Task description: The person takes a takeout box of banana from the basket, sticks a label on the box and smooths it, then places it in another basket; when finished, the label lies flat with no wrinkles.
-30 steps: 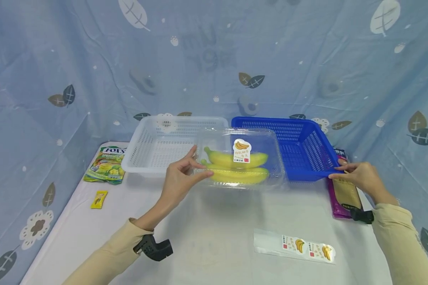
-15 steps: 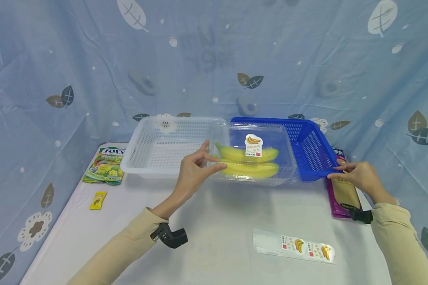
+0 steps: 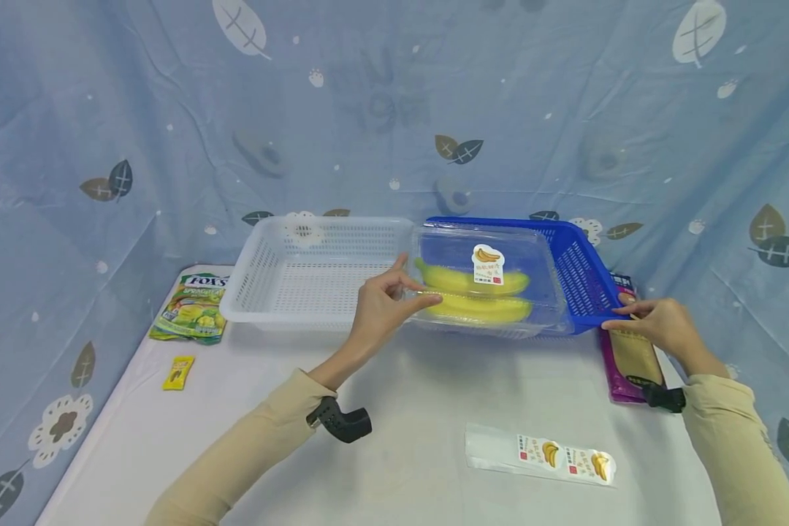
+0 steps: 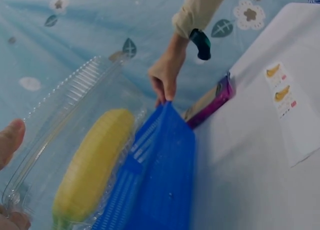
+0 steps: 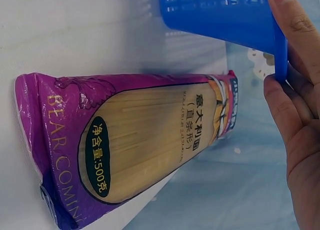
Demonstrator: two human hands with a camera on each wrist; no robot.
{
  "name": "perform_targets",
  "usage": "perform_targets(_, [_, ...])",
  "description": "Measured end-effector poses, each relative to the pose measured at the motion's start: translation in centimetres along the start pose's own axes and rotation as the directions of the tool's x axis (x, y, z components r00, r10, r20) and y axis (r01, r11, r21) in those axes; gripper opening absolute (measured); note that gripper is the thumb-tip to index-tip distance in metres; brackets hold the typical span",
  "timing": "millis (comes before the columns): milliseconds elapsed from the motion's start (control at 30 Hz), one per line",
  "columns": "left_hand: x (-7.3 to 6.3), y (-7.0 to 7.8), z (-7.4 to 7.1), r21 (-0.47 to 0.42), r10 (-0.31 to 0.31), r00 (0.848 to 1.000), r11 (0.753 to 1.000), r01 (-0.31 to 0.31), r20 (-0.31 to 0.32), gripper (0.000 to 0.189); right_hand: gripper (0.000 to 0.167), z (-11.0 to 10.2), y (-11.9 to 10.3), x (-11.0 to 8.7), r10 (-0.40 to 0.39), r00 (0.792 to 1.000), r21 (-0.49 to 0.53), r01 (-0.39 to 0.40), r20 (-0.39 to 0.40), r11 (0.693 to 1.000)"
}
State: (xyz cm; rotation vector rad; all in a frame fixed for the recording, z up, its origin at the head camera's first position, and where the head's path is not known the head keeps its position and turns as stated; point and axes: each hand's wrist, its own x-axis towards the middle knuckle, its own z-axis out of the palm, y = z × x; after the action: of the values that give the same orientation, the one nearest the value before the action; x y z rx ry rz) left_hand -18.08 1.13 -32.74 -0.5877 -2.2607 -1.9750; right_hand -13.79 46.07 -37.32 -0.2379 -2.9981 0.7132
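Note:
My left hand [image 3: 384, 303] pinches the left end of a clear plastic box [image 3: 546, 281] with two bananas [image 3: 480, 308] inside. A white banana sticker [image 3: 489, 264] is on its lid. The box is held over the front left part of a blue basket [image 3: 581, 281], hiding much of it. In the left wrist view one banana [image 4: 95, 165] shows through the clear wall, beside the basket [image 4: 170, 175]. My right hand [image 3: 660, 329] grips the basket's front right corner; the right wrist view shows thumb and fingers pinching its rim [image 5: 281, 54].
A white basket [image 3: 243, 315] stands left of the blue one. Farther left lie a green FOX'S candy bag [image 3: 193, 307] and a small yellow packet [image 3: 179, 372]. A purple spaghetti pack [image 3: 634, 365] lies under my right hand. A sticker strip [image 3: 540, 454] lies at the front.
My left hand has carried the box of bananas to the right, from in front of both baskets to over the blue one. My right hand keeps its grip on the blue basket's corner.

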Motion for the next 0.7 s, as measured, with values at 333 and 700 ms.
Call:
perform_targets(333, [1.0,0.0,2.1,0.029,0.029,0.999,0.999,-0.030,0.016,0.022,0.063,0.0,0.0,-0.1,-0.005,1.000,-0.001,0.005,-0.006,1.000])
perform_targets(700, [2.3,-0.1,4.3,0.033,0.065,0.997,0.997,-0.066,0.035,0.024,0.063,0.2,0.0,-0.1,-0.010,1.000,0.010,0.010,-0.011,1.000])
